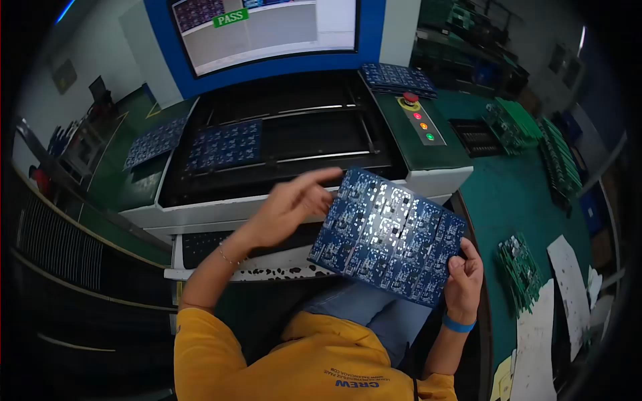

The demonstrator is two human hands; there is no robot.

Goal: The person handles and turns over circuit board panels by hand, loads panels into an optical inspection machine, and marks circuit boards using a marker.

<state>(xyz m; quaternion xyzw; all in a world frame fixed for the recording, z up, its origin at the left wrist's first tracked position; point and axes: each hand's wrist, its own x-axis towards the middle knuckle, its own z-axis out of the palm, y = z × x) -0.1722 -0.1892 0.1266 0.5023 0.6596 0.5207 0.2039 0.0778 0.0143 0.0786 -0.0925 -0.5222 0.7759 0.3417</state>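
A blue circuit board panel (391, 234), covered in small components, is held tilted above my lap. My right hand (465, 277) grips its right edge, thumb on the face and fingers behind. At the panel's upper left corner is my left hand (294, 207), its index finger stretched out and the others loosely bent. Whether that fingertip touches the corner or stops just short, I cannot tell. Another blue circuit board panel (227, 144) lies on the black rails of the machine bed (314, 134) in front of me.
Above the bed, a monitor (267, 37) displays a green PASS label. A red emergency button (410, 99) and lit buttons (424, 126) sit on the right side. Blue panels are stacked (399, 80) behind them, with another panel (155, 143) at left. Green boards (518, 271) stand on the right-hand table.
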